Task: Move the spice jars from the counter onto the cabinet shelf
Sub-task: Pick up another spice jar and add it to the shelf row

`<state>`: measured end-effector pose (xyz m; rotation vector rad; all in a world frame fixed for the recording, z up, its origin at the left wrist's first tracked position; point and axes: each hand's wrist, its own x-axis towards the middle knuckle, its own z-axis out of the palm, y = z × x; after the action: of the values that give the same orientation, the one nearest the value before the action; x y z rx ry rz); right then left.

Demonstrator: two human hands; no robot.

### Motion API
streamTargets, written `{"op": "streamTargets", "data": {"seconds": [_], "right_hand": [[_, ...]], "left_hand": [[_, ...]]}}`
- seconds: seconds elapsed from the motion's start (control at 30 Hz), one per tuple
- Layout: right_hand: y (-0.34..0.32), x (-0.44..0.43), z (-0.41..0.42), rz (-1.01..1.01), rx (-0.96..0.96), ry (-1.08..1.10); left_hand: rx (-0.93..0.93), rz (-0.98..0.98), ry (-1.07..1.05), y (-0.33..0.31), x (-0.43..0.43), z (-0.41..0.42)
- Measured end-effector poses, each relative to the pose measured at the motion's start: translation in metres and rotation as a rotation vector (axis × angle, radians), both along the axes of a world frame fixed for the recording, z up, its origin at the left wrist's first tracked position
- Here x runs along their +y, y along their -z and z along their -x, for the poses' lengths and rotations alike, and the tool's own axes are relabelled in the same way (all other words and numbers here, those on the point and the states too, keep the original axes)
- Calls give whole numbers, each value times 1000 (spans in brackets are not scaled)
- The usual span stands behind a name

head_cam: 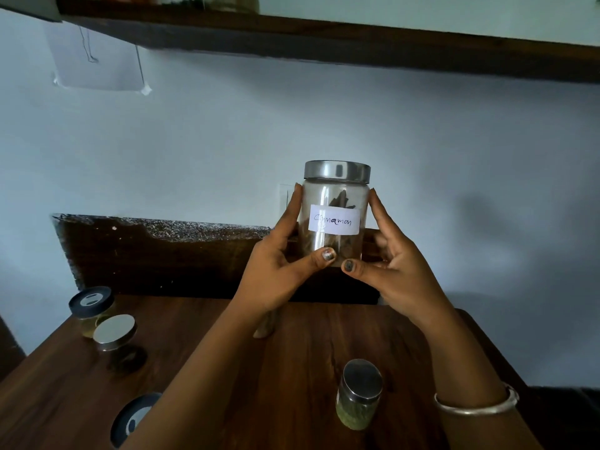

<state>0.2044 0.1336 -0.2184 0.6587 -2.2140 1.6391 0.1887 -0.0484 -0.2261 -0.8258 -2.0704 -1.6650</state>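
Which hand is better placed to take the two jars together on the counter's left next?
Probably the left hand: the black-lidded jar and the silver-lidded jar stand nearer it. It and the right hand hold the cinnamon jar.

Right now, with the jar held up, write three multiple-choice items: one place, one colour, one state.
1. Where is the cinnamon jar? A. on the floor B. in both hands above the counter C. lying on the counter
2. What colour fills the small jar by the right forearm? A. red B. white C. green
3. How is the cinnamon jar's steel lid? A. on B. off C. tilted half off

Answers: 1 B, the left hand and right hand grip its sides; 2 C, green shows through the glass; 3 A, the lid sits level on the rim.
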Motion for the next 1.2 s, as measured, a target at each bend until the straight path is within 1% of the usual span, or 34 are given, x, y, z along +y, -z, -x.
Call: {"op": "streamTargets", "data": {"seconds": [0.13,0.27,0.43,0.57,0.63,0.8,0.87,0.97,1.1,1.2], "right_hand": [[-27,-10,13,-46,42,79],[-65,-22,33,-98,185,138],[-118,-37,66,-71,343,158],[-159,-53,100,-43,463,181],[-179,-61,117,-23,505,186],[-221,-73,159,-55,601,272],[-233,-76,172,-84,624,312],[-244,-79,190,-110,629,361],[-242,-76,210,-149,583,432],[-235,-75,221,-167,591,464]], "left_hand": [[98,-24,-137,-26,-3,9],[199,-36,-208,-59,-7,24],[311,-78,-270,-109,-17,57],[311,-149,-296,-152,-26,85],[342,-162,-309,-173,-30,100],[441,-142,-338,-219,-33,134],[465,-130,-355,-232,-32,148],[518,-102,-439,-244,-29,170],[611,-52,-542,-241,-29,191],[628,-38,-592,-233,-26,205]]}}
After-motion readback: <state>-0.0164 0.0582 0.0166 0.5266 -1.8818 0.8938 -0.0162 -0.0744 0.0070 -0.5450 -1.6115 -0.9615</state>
